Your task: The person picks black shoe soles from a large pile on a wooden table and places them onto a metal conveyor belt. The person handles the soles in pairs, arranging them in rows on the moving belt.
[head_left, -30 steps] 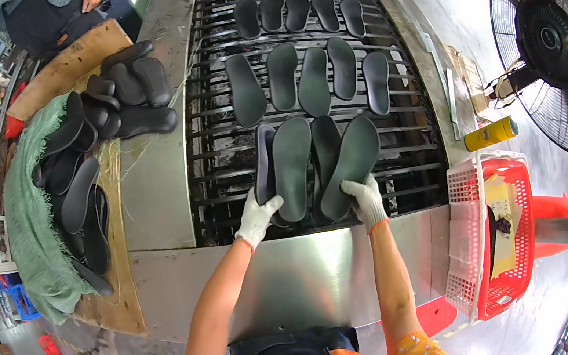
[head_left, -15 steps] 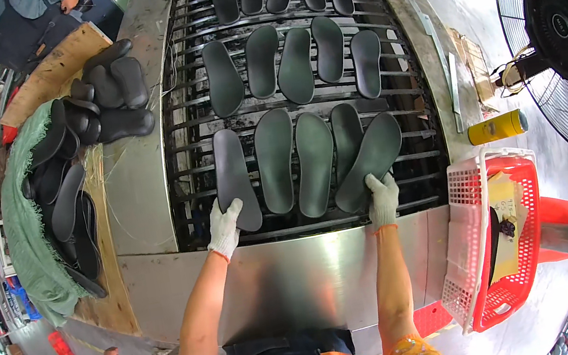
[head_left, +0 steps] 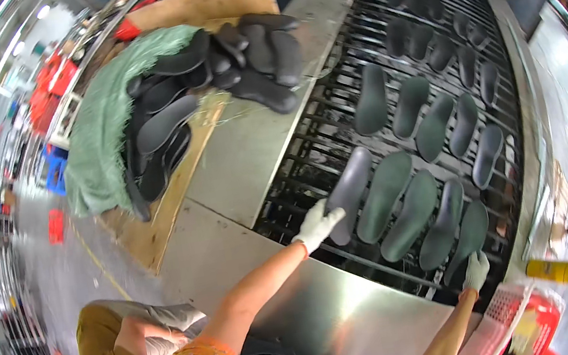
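Note:
Dark shoe insoles lie in rows on a conveyor of metal rods. At the nearest row's left end, my gloved left hand grips the lower edge of a grey-black insole, its thumb over the top. My gloved right hand holds the heel end of the rightmost insole, with the fingers partly hidden. Between them lie a wide greenish-black insole, another like it and a narrower one, touched by neither hand.
A heap of loose insoles with a green woven sack lies on a board to the left. A steel sheet fronts the conveyor. Low right are a yellow cylinder and a red basket. Another person is at lower left.
The view has swung left, so the conveyor appears tilted and farther right. The rightmost insole, earlier slanted over its neighbour, now lies beside it, roughly in line with the row.

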`<state>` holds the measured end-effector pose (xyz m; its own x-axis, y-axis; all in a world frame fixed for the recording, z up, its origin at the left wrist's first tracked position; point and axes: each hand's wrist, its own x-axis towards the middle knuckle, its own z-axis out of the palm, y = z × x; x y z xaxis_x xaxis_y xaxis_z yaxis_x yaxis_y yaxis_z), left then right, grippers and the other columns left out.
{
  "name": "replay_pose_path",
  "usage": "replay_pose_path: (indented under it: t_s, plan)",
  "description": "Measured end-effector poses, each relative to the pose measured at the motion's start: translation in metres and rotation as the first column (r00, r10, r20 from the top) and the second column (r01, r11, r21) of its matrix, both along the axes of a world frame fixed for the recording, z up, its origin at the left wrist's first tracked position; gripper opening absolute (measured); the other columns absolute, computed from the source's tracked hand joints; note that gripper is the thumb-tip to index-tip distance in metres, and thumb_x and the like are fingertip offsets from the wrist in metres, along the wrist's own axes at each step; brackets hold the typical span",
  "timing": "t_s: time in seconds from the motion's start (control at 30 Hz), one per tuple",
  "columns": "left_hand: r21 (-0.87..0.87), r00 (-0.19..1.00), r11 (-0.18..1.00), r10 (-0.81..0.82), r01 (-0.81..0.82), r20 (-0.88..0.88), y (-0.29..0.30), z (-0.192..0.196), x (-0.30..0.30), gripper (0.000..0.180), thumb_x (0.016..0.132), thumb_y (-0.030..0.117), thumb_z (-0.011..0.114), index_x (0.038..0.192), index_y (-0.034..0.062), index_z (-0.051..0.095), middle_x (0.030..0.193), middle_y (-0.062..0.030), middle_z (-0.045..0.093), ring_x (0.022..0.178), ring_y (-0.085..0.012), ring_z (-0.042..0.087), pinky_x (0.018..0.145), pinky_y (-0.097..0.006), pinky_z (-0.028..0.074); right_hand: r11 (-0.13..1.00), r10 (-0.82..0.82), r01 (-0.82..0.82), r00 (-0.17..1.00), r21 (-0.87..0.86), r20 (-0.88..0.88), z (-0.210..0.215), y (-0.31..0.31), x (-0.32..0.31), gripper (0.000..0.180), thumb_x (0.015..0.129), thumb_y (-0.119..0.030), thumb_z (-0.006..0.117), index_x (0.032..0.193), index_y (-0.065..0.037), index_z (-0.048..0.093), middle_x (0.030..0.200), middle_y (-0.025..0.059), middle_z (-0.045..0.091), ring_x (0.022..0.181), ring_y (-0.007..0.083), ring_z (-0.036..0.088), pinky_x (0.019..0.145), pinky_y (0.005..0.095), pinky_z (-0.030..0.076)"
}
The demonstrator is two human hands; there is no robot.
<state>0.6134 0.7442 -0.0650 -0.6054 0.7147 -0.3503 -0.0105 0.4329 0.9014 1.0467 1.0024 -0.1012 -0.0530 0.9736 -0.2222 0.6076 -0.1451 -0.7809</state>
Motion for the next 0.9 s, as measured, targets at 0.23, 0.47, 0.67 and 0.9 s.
replay_pose_path:
  t_s: [0.23, 0.47, 0.67, 0.9]
  plan:
    - [-0.076, 0.998, 0.995, 0.064, -0.061, 0.030, -0.027, 0.024, -0.001, 0.055, 0.090, 0.024, 0.070, 0.137, 0.0023, 0.053, 0.125, -0.0208, 0.067, 0.115, -0.0320, 0.066, 0.099, -0.040, 0.050, 0.936, -0.082, -0.139, 0.807, 0.323, 0.585, 0.061, -0.074, -0.102, 0.049, 0.090, -0.017, 0.062, 0.137, -0.003, 0.054, 0.134, 0.0240, 0.056, 0.122, 0.0421, 0.054, 0.102, 0.0480, 0.045]
    - [0.044, 0.960, 0.960, 0.277, -0.278, 0.031, -0.116, 0.018, -0.052, 0.044, 0.090, 0.017, 0.072, 0.129, 0.0012, 0.062, 0.119, -0.0141, 0.071, 0.107, -0.0238, 0.070, 0.096, -0.035, 0.055, 0.753, 0.399, -0.498, 0.865, 0.429, 0.304, 0.065, -0.171, -0.197, 0.038, 0.083, -0.001, 0.069, 0.120, 0.002, 0.063, 0.119, 0.0206, 0.062, 0.113, 0.0382, 0.060, 0.099, 0.0456, 0.048]
    - [0.104, 0.806, 0.850, 0.523, -0.516, -0.275, -0.210, 0.018, -0.168, 0.034, 0.086, 0.012, 0.074, 0.118, 0.0040, 0.068, 0.106, -0.0086, 0.074, 0.094, -0.0190, 0.071, 0.085, -0.032, 0.057, 0.583, 0.693, -0.693, 0.696, 0.424, 0.186, 0.087, -0.269, -0.302, 0.031, 0.082, -0.002, 0.070, 0.113, -0.001, 0.066, 0.114, 0.0202, 0.066, 0.110, 0.0384, 0.062, 0.095, 0.0457, 0.051]
    - [0.222, 0.503, 0.760, 0.589, -0.611, -0.632, -0.280, 0.059, -0.330, 0.042, 0.081, 0.010, 0.072, 0.122, 0.0033, 0.064, 0.119, -0.0206, 0.066, 0.111, -0.0388, 0.063, 0.096, -0.044, 0.052, 0.334, 0.885, -0.845, 0.433, 0.418, 0.169, 0.108, -0.316, -0.484, 0.025, 0.085, -0.009, 0.069, 0.109, -0.004, 0.069, 0.110, 0.0186, 0.068, 0.103, 0.0385, 0.064, 0.090, 0.0458, 0.053]
